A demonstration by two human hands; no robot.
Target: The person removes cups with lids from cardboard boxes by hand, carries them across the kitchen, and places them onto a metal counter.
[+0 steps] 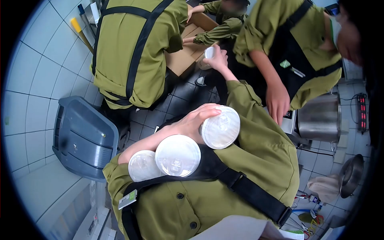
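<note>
Against my chest I cradle several round lidded plastic tubs. My left forearm hugs two of them, a middle tub (178, 155) and a left tub (145, 166), their lids facing up. My left hand (192, 122) curls around a third tub (221, 128), fingers over its lid edge. My right arm reaches forward and my right hand (218, 59) grips a plastic container (207, 60), partly hidden by the fingers. Just beyond it is an open cardboard box (182, 60).
One co-worker (136, 48) bends over on the left; another person's arms (218, 34) reach into the box. A third co-worker (296, 52) stands at right beside a steel pot (320, 118). A grey bin (86, 138) stands left, near the tiled wall (40, 76).
</note>
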